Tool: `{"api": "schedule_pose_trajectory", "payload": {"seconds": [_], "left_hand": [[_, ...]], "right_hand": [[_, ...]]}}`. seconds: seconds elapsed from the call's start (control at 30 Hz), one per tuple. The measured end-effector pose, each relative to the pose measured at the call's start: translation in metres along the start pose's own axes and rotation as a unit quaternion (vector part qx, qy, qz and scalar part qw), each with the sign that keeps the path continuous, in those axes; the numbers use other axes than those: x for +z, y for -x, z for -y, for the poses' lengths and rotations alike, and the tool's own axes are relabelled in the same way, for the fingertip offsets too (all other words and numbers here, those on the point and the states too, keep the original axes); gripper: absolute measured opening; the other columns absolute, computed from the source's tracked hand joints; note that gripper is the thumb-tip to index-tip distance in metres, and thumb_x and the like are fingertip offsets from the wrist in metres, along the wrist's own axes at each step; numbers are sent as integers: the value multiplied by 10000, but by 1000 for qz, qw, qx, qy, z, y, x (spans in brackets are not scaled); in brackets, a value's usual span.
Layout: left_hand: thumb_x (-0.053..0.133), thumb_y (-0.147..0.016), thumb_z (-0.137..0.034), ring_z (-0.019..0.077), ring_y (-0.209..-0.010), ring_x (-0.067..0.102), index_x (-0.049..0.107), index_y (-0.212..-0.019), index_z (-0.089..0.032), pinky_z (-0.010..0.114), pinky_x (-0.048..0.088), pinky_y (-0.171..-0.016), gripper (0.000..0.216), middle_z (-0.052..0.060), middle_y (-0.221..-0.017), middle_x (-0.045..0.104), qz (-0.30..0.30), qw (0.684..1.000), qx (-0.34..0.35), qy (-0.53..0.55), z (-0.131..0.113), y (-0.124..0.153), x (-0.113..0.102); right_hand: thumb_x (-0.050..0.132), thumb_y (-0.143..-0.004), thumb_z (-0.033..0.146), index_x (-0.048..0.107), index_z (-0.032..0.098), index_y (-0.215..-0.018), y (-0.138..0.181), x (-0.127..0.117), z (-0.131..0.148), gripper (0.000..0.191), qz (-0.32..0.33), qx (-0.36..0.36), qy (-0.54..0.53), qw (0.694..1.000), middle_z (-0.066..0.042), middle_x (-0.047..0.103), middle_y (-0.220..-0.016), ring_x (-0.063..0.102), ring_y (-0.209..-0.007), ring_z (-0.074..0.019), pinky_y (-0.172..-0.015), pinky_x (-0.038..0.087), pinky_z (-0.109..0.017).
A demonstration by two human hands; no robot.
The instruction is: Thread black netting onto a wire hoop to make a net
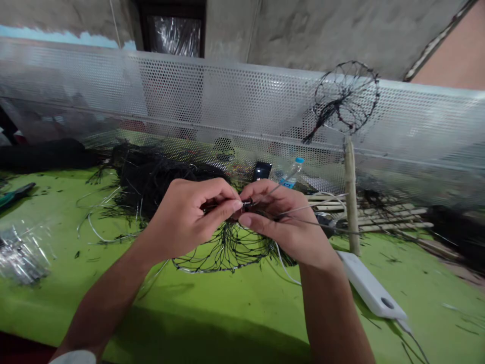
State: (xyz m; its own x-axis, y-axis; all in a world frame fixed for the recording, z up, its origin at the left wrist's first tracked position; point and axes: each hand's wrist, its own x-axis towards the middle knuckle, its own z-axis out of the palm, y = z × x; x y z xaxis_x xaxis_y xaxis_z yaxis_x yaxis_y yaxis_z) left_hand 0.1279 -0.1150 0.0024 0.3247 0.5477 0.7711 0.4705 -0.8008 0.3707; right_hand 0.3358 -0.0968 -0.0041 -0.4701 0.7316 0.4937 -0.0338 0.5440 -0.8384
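Observation:
Both hands meet in the middle of the view above a green table. My left hand point(189, 212) pinches dark cord between thumb and forefinger. Facing it, my right hand point(288, 217) has its thumb and fingers closed on the same dark cord, near a small dark knot or wrap point(247, 203). Thin strands run from my right hand toward the right. Below the fingers hangs a black knotted net point(227, 247) on a thin wire hoop, its upper part hidden by my hands.
Behind the hands lies a heap of black cord point(140, 172). A wooden post point(352, 197) carries another netted hoop point(346, 96). Around it are wooden sticks point(394, 220), a white power bank point(371, 285), a water bottle point(291, 174) and, leftward, a clear plastic bag point(25, 255). A perforated metal panel point(242, 96) stands behind.

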Motion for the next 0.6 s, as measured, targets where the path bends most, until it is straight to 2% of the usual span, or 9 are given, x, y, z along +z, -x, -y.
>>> {"api": "schedule_pose_trajectory", "payload": {"seconds": [0.23, 0.37, 0.47, 0.6], "left_hand": [[659, -953, -261, 74, -478, 492, 689, -825, -177, 197, 358, -438, 157, -36, -599, 615, -12, 996, -75, 55, -1, 1, 6], [644, -950, -258, 59, -435, 418, 619, -759, -179, 197, 303, -399, 208, -44, -566, 563, -17, 994, -95, 48, -1, 2, 7], [639, -956, -272, 59, -434, 409, 602, -746, -182, 202, 300, -397, 231, -44, -560, 552, -17, 992, -111, 54, 3, 1, 8], [653, -951, -274, 62, -442, 414, 607, -766, -184, 195, 313, -387, 211, -39, -569, 560, -12, 984, -137, 114, 5, -1, 12]], "right_hand": [[777, -835, 195, 693, 192, -904, -3, 16, -3, 109, -123, -38, 135, 982, 17, 664, -715, 608, -637, -124, -568, 480, -246], [737, -822, 164, 689, 194, -902, -6, 25, -9, 98, -175, -56, 188, 965, 37, 634, -663, 603, -584, -116, -537, 470, -243], [725, -820, 161, 684, 198, -890, -7, 29, -13, 89, -200, -69, 202, 956, 47, 628, -645, 591, -559, -107, -521, 464, -232], [709, -821, 156, 677, 203, -852, -9, 29, -17, 65, -220, -78, 237, 943, 53, 618, -629, 561, -531, -93, -506, 439, -222]]}}
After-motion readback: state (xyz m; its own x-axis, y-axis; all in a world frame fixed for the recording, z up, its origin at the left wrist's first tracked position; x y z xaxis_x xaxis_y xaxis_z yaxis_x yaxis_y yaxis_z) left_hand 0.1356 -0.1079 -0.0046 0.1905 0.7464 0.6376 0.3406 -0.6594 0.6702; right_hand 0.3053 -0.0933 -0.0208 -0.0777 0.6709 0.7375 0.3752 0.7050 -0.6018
